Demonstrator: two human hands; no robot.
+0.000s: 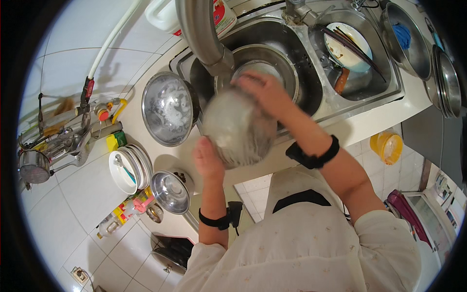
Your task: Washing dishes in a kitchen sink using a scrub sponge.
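Observation:
A round metal bowl [239,127], blurred by motion, is tilted over the front edge of the left sink basin [310,87]. My left hand [209,160] grips its near left side, thumb up along the rim. On its far right side lies my right hand [264,91], also blurred; whether it holds a cloth or sponge cannot be seen. Behind the bowl, a wide metal basin [292,69] with cloudy water sits in the sink, partly hidden by my right hand. The thick faucet spout [204,36] hangs just beyond the held bowl.
Left of the sink stands a soapy metal bowl [168,109]. Nearby are stacked white dishes [124,175] and a small steel bowl [171,191]. The right sink holds a soiled plate [346,54] with chopsticks [359,54]. Metal basins [412,54] line the right counter.

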